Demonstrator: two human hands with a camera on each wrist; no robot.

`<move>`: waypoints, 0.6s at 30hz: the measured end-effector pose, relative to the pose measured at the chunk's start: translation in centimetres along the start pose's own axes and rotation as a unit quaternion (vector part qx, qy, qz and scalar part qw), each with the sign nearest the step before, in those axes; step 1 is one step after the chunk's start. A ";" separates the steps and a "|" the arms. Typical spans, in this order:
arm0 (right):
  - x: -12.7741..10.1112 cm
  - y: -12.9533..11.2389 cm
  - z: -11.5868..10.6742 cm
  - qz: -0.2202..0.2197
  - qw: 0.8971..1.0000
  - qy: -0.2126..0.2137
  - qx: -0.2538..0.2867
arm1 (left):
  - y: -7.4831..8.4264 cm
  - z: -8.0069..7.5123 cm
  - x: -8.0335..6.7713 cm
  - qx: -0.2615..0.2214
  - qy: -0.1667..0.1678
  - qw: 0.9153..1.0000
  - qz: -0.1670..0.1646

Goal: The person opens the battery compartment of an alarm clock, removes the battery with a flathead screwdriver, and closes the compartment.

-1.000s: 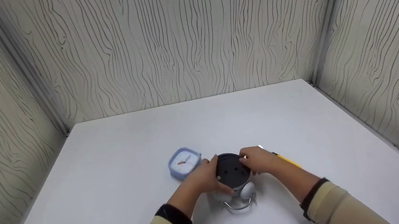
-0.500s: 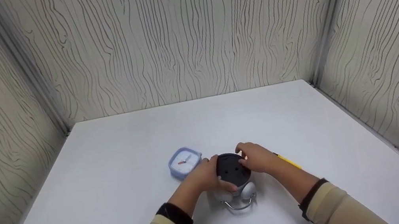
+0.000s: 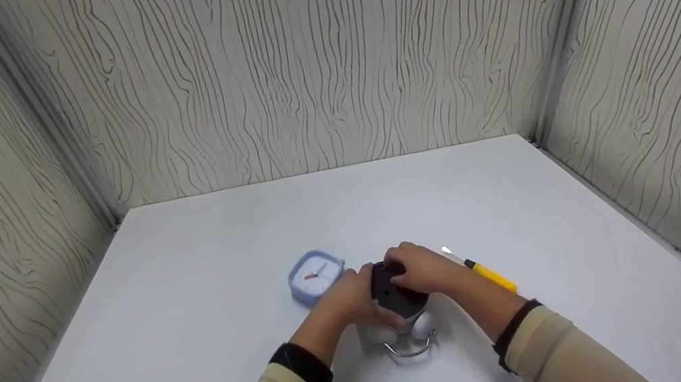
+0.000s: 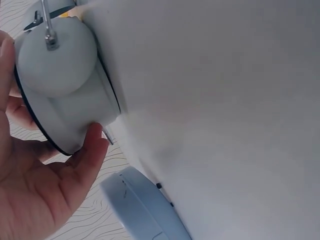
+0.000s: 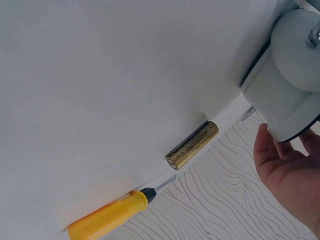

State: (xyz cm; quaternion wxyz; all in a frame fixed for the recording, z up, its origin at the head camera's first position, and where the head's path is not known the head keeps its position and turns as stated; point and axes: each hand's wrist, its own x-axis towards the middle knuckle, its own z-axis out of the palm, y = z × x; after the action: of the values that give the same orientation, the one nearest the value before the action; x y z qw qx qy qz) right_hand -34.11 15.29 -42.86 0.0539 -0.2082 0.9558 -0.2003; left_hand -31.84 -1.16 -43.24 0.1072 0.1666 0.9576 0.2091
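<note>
A twin-bell alarm clock [image 3: 392,303] lies face down on the table, its dark round back upward. Its white bells [image 3: 424,324] and wire handle [image 3: 409,353] point toward the person. My left hand [image 3: 351,300] grips the clock's left side, thumb near the bells; in the left wrist view fingers [image 4: 92,150] press its pale casing. Over the far right part of the back, my right hand [image 3: 424,268] curls its fingers and thumb, covering that area. The right wrist view shows fingertips [image 5: 262,137] right at the casing's far edge.
A blue square clock [image 3: 316,275] lies face up just left of the left hand. Right of the right hand is a yellow-handled screwdriver [image 3: 492,277]. A gold battery [image 5: 193,145] lies between the screwdriver and the alarm clock. Wood-patterned walls [image 3: 307,66] enclose the white table [image 3: 200,254].
My right hand has moved left from the alarm clock's right rim onto its dark back, uncovering more of the screwdriver. My left hand keeps its hold.
</note>
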 end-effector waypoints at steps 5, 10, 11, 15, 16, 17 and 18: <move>0.4 -0.2 0.4 0.022 1.000 0.000 0.020 | 0.3 -0.3 0.1 0.012 -0.007 1.000 0.000; 0.6 -0.3 0.8 0.031 0.999 -0.001 0.024 | 0.5 -0.4 0.3 0.013 -0.019 1.000 -0.008; 0.6 -0.3 0.8 0.030 0.999 -0.003 0.027 | 0.6 -0.4 0.3 0.016 -0.021 1.000 -0.009; 0.6 -0.3 1.1 0.036 0.998 -0.016 0.044 | 0.6 -0.3 0.4 0.034 -0.028 0.999 -0.012; 0.5 -0.3 1.2 0.036 0.998 -0.019 0.049 | 0.7 -0.3 0.5 0.038 -0.028 0.999 -0.013; 0.5 -0.2 1.3 0.036 0.998 -0.022 0.054 | 0.7 -0.3 0.5 0.041 -0.028 0.999 -0.015; 0.5 -0.1 1.3 0.036 0.997 -0.024 0.060 | 0.7 -0.3 0.5 0.043 -0.028 0.999 -0.014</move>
State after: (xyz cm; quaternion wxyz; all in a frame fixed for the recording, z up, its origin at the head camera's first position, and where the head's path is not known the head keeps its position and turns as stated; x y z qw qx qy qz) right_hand -34.28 14.47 -44.04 0.0959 -0.1750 0.9473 -0.2505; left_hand -32.19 -0.51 -42.76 0.1293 0.1636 0.9647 0.1610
